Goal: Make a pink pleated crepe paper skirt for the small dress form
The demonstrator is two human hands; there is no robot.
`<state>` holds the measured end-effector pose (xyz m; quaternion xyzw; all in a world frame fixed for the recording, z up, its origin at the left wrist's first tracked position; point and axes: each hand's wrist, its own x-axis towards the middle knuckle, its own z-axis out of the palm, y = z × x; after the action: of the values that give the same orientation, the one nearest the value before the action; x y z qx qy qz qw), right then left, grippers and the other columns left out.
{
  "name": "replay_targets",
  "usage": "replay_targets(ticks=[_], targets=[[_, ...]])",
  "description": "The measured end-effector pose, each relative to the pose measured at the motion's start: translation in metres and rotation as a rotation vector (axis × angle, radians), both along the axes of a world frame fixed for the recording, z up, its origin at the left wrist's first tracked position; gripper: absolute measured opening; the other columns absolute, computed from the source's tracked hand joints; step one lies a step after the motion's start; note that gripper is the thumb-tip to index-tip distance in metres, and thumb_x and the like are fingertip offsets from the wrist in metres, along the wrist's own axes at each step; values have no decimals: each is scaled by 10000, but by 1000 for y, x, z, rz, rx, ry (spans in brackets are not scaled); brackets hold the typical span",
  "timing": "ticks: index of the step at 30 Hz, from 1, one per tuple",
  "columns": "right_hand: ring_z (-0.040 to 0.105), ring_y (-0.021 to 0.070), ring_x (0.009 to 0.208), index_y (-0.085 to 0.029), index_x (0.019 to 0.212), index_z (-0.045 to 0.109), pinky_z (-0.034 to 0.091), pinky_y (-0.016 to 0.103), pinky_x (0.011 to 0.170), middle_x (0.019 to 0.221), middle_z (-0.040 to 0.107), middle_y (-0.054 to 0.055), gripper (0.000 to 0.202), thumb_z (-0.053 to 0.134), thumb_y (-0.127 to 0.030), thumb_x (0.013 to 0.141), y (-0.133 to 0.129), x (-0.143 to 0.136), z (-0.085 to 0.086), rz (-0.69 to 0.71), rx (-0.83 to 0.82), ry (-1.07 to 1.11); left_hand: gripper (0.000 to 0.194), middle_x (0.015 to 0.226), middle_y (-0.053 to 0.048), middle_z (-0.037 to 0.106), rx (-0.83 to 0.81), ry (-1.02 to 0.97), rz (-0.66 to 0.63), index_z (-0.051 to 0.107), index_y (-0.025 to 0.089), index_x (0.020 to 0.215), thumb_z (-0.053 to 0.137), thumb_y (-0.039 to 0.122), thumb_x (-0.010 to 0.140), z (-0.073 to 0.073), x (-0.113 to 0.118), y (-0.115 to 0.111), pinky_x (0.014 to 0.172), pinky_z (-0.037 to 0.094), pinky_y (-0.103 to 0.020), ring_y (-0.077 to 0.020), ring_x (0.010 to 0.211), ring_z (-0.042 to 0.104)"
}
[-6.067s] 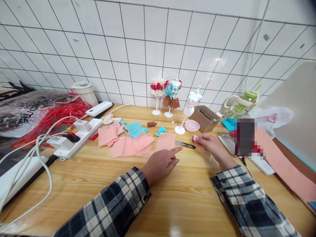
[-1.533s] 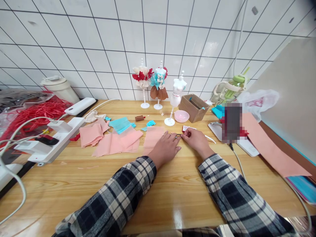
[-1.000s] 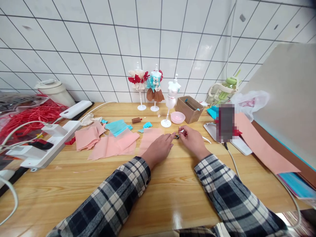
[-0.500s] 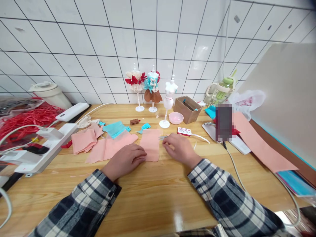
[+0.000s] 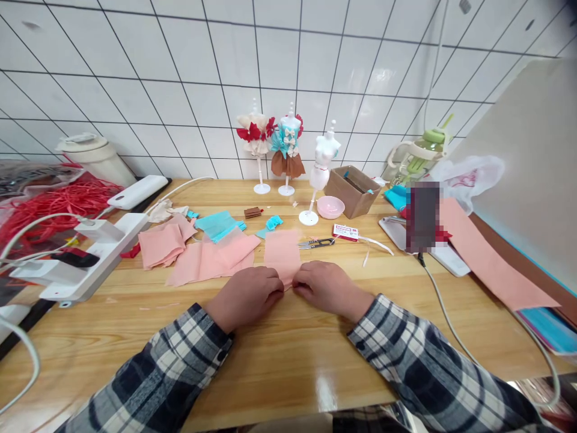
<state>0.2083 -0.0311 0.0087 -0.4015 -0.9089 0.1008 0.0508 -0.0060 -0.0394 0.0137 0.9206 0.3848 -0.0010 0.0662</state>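
A rectangular piece of pink crepe paper (image 5: 282, 251) lies flat on the wooden table in front of me. My left hand (image 5: 250, 294) pinches its near left corner, fingers curled together. At the near right corner my right hand (image 5: 328, 287) pinches the same edge, which is slightly lifted. Thread snips (image 5: 318, 243) with dark handles lie just beyond my right hand, their tips close to the paper. To the left rest larger pink crepe sheets (image 5: 216, 258) under a folded blue piece (image 5: 220, 225). My fingertips are partly hidden.
Two dressed mini mannequins (image 5: 256, 135) and a bare white one (image 5: 319, 168) stand at the back. Near them are a pink bowl (image 5: 330, 207) and a cardboard box (image 5: 354, 191). A power strip (image 5: 97, 264) lies left; a phone (image 5: 422, 216) stands right, its cable trailing forward.
My right hand has left the snips, now lying on the table, and moved to the paper's near edge. My left hand has shifted to the near left corner. The view has shifted slightly.
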Motion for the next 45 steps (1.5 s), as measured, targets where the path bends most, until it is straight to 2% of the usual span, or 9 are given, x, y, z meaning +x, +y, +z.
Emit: replay_targets(ticks=[3, 8, 16, 21, 26, 31, 39, 45], targets=[[622, 162, 780, -209, 898, 657, 360, 269, 635, 871, 698, 17, 133, 552, -290, 893, -2, -2, 0, -70, -35, -1, 296, 908, -49, 690, -9, -1, 12, 706, 202, 924, 417, 256, 956, 0, 1, -1, 710, 471, -313, -206, 858, 649], [644, 169, 795, -225, 915, 692, 380, 267, 641, 914, 707, 31, 240, 456, -263, 938, -3, -5, 0, -110, -41, -51, 256, 895, -45, 699, -12, -15, 40, 705, 206, 920, 453, 250, 945, 2, -4, 1, 704, 465, -305, -199, 842, 652], [652, 179, 788, -232, 918, 708, 404, 266, 637, 908, 709, 36, 248, 470, -297, 938, -7, -5, 5, -94, -38, -69, 270, 893, -42, 693, -25, -23, 37, 718, 215, 926, 451, 248, 946, 1, -4, 2, 706, 467, -310, -197, 847, 655], [652, 170, 765, -226, 893, 708, 393, 257, 607, 889, 695, 36, 271, 447, -266, 952, -10, -6, 4, -103, -11, -84, 309, 857, -45, 689, 25, 16, 52, 712, 219, 894, 442, 357, 954, 7, 1, -2, 656, 452, -324, -217, 825, 653], [647, 166, 736, -228, 926, 699, 387, 252, 572, 908, 681, 39, 241, 463, -265, 953, -12, -7, 1, -91, 41, -124, 304, 866, -53, 695, 26, 71, 57, 707, 214, 911, 413, 277, 960, 7, 5, -3, 663, 453, -339, -230, 823, 658], [654, 169, 760, -240, 926, 678, 399, 248, 588, 872, 693, 22, 213, 467, -237, 954, -11, -8, -1, -113, 51, -131, 304, 887, -71, 676, 20, 14, 34, 703, 191, 882, 415, 252, 957, 4, 4, -2, 701, 465, -322, -214, 837, 637], [648, 161, 777, -226, 939, 696, 416, 241, 621, 932, 678, 47, 238, 465, -279, 966, -10, -8, 2, -81, 34, -142, 289, 903, -74, 715, 1, -41, 95, 697, 194, 975, 423, 283, 960, -2, 1, -2, 742, 480, -344, -233, 867, 664], [651, 165, 757, -250, 943, 685, 394, 244, 589, 892, 694, 28, 216, 469, -255, 960, -11, -7, 0, -95, 40, -122, 291, 876, -66, 699, 12, -4, 65, 712, 194, 903, 431, 254, 948, 1, 3, -1, 722, 476, -341, -228, 845, 650]])
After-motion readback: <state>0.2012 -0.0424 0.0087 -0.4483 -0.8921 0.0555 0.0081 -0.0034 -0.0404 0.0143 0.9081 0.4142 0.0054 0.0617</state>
